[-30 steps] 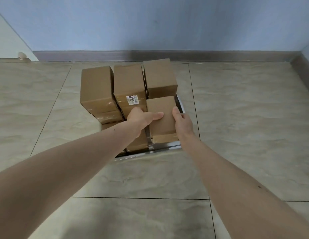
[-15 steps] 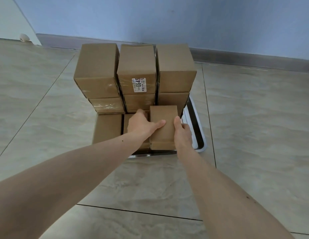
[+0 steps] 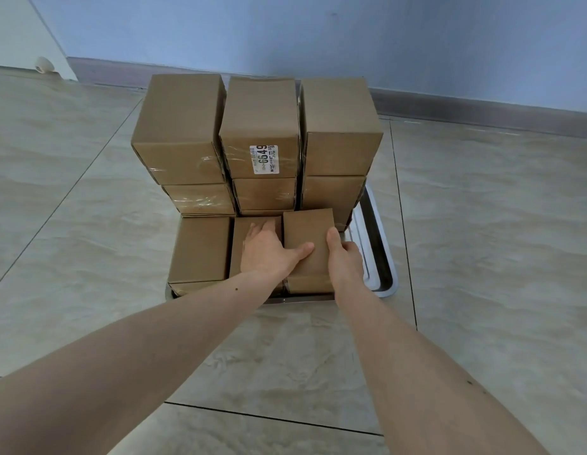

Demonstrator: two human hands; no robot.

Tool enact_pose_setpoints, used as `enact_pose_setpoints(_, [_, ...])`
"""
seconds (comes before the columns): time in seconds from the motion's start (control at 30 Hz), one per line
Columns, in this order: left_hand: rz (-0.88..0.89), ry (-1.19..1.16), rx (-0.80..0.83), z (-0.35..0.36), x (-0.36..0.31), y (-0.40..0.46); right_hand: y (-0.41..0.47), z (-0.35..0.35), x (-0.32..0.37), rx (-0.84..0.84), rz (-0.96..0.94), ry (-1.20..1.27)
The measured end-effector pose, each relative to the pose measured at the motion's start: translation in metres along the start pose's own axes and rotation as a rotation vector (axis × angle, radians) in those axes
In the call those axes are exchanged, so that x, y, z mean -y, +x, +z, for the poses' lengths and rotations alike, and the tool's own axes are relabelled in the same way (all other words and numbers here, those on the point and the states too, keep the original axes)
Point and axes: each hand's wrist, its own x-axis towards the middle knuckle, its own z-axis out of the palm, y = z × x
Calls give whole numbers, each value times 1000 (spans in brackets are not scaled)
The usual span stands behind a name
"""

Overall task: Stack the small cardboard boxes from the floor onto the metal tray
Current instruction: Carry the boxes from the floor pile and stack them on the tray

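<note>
A metal tray (image 3: 380,257) lies on the tiled floor and carries several small cardboard boxes. Three tall stacks fill its far half; the middle top box (image 3: 261,126) bears a white label. Lower boxes form the near row. Both hands grip the front right box (image 3: 306,231) from its two sides. My left hand (image 3: 269,252) lies over the front middle box (image 3: 256,224), its thumb across the gripped box's top. My right hand (image 3: 344,257) clasps the right side, thumb on top. The box's underside is hidden.
A front left box (image 3: 200,249) sits beside the others. The tray's right strip is bare metal. A blue wall with a grey baseboard (image 3: 482,110) runs behind the stacks. A white door and door stop (image 3: 44,64) stand far left. Tiled floor surrounds the tray.
The view has moved closer and tilted, so the stacks look larger. The box between my hands has sunk lower into the front right spot of the tray; both hands kept their grip.
</note>
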Motion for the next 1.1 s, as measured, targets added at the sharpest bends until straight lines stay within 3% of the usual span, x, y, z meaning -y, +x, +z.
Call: enact_pose_setpoints(1.1, [80,191,151,2,8,-1,20,17,-7,-99,-46,-299])
